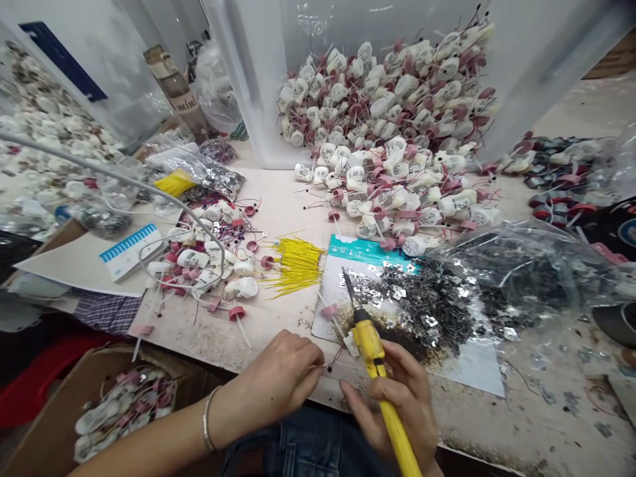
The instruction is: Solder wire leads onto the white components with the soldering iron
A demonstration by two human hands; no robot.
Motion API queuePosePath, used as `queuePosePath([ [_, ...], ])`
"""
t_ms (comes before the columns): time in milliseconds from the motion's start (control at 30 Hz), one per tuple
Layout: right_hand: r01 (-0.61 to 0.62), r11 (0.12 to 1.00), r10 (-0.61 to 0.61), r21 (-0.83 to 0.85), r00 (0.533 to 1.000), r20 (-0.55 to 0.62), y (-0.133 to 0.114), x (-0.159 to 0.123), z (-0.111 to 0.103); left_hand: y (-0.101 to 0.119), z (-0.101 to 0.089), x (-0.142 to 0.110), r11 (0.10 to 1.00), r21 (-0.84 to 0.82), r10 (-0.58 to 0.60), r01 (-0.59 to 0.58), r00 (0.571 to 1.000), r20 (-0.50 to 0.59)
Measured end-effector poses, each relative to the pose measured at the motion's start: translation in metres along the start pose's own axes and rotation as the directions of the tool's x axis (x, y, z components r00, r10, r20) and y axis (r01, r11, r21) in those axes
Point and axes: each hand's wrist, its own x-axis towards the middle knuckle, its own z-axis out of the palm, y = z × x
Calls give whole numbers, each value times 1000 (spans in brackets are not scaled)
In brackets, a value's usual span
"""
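My right hand (397, 404) is closed around a yellow-handled soldering iron (377, 371), whose dark tip points up and away toward a heap of small metal pieces (427, 311). A small white part (350, 344) sits against the iron near my fingers. My left hand (283, 377) is pinched shut on a thin wire (328, 363) that runs toward that part. Both hands are at the table's near edge. A bundle of short yellow wires (295, 265) lies just beyond my left hand.
A big pile of white and pink parts (392, 132) spills from a clear bin at the back. A smaller pile (203, 258) lies at the left. A clear bag of metal pieces (521, 278) sits to the right. A cardboard box of parts (124, 404) stands below the table.
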Motion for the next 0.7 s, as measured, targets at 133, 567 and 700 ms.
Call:
queuePosePath([
  [133,-84,992,84,91,996,7,-8,3,7,9,1,13,917,-399,-76,24,990,-117],
  [567,-2,979,-8,-206,999,-49,27,12,-2,10,2,39,990,-137,7,-9,1000,-12],
  [700,-36,989,24,-141,996,-89,14,-3,-27,17,6,40,999,-34,-24,19,984,-177],
])
